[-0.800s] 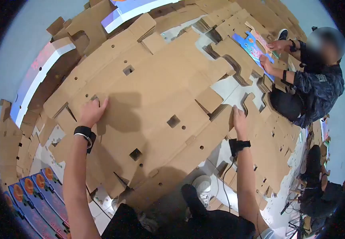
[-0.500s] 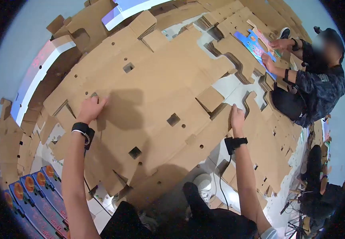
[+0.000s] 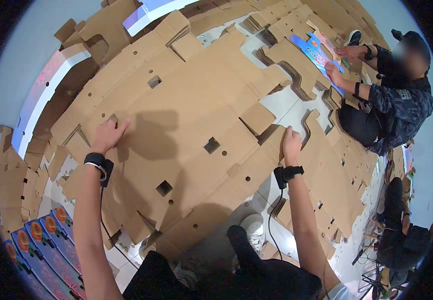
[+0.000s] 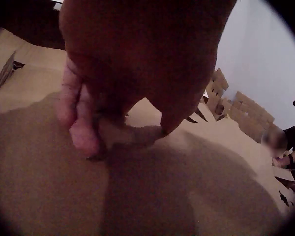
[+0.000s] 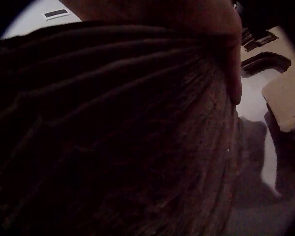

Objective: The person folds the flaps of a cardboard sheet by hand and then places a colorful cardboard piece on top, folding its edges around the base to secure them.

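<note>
Head view shows your left hand (image 3: 107, 135) pressing flat on the cardboard (image 3: 186, 115); your right hand (image 3: 291, 142) meets its right edge, grip unclear

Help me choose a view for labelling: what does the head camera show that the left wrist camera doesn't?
Only the head view: the right hand at the right edge of the cardboard sheet, and a blue printed sheet held by a seated person. Only the left wrist view: the left fingers pressing the cardboard close up. Both: the left hand on the cardboard, and that person.
</note>
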Tool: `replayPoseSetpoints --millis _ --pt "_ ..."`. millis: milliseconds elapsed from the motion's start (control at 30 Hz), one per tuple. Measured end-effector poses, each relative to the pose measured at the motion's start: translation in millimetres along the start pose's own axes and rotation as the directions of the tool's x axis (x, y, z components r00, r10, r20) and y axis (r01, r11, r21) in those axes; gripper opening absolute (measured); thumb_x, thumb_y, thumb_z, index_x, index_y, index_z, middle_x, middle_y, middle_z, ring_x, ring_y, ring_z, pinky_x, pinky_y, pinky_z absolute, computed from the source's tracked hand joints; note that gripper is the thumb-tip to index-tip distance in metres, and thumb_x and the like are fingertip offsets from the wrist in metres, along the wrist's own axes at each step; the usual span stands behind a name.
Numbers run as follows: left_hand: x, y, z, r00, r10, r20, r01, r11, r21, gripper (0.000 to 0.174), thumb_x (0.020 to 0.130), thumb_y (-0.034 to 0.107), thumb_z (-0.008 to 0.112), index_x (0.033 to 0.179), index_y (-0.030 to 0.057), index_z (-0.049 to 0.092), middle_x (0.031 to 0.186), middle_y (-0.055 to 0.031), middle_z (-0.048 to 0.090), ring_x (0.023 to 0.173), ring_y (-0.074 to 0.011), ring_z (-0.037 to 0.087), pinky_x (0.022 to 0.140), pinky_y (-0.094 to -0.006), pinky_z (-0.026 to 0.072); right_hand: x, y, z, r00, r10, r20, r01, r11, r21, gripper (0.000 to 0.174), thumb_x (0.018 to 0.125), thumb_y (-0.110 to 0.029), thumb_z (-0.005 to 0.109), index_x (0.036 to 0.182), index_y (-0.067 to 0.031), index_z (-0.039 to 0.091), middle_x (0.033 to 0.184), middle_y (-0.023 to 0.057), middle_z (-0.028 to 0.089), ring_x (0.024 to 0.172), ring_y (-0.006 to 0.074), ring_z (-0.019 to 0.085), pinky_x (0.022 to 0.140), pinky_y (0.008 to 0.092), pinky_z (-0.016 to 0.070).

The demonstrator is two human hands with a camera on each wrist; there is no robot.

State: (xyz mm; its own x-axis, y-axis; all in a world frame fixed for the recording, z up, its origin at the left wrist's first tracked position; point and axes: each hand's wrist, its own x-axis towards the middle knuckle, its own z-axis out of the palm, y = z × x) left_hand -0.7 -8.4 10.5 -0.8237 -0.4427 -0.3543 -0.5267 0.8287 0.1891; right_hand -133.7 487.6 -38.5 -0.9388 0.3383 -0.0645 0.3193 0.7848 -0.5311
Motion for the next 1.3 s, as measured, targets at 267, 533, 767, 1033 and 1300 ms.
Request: replayPoseSetpoints --millis 267,533,767,1033,1300 --pt "-36.7 71.5 -26.1 0.945 0.218 -0.242 -0.225 0.974 -0.002 0.021 0.08 0.022 0.045 0.067 0.0069 0.052 0.072 -0.0121 0.058 0.065 -0.029 0.056 0.061 -0.0397 0.0447 6.7 17.1 10.6 0.989 -0.119 -0.085 0.127 0.988 0.086 0.048 0.086 -0.033 0.04 0.068 0.0087 0.054 0.063 0.028 0.052 0.062 0.0401 0.055 0.059 0.0426 0.0415" --pt "-88.1 161.4 74.2 0.37 0.865 -0.339 -0.922 0.387 -0.019 0.039 0.076 0.02 0.053 0.11 0.0011 0.047 0.089 -0.0149 0.056 0.093 -0.0289 0.051 0.088 -0.0386 0.0342 -4.6 -15.0 -63.8 0.633 -0.724 0.273 0.744 0.666 0.041 0.037 0.076 -0.014 0.057 0.112 -0.0046 0.05 0.109 0.0152 0.053 0.098 0.0295 0.051 0.085 0.0374 0.0399" --pt "-97.0 184.8 77.7 0.598 0.801 0.005 -0.794 0.594 -0.126 0.064 0.079 0.03 0.051 0.129 0.0017 0.022 0.088 -0.0166 0.057 0.089 -0.0285 0.052 0.088 -0.0364 0.0307 -29.0 -53.1 -71.7 0.133 -0.653 0.746 0.99 0.046 -0.136 0.068 0.06 -0.01 0.064 0.123 -0.0106 0.037 0.124 0.007 0.042 0.123 0.0241 0.031 0.101 0.0462 0.0226" --pt "-82.8 186.1 96.8 0.582 0.808 -0.091 -0.813 0.577 -0.075 0.071 0.082 0.036 0.049 0.134 0.0022 0.014 0.081 -0.0182 0.059 0.081 -0.0298 0.054 0.086 -0.0362 0.0309 7.0 -36.5 -35.4 -0.127 -0.649 0.75 0.988 -0.149 0.039 0.045 0.065 -0.011 0.056 0.109 -0.0075 0.046 0.108 0.0089 0.048 0.106 0.0233 0.044 0.096 0.0361 0.0289" --pt "-82.5 184.7 91.4 0.548 0.825 -0.134 -0.834 0.529 -0.155 0.074 0.081 0.033 0.05 0.134 0.0009 0.01 0.077 -0.0152 0.06 0.073 -0.0293 0.056 0.084 -0.0354 0.0317 11.6 -35.5 -31.4 -0.17 -0.613 0.771 0.972 -0.235 0.028 0.052 0.066 -0.023 0.057 0.113 -0.0064 0.042 0.11 0.0122 0.047 0.103 0.0267 0.046 0.089 0.0362 0.034"
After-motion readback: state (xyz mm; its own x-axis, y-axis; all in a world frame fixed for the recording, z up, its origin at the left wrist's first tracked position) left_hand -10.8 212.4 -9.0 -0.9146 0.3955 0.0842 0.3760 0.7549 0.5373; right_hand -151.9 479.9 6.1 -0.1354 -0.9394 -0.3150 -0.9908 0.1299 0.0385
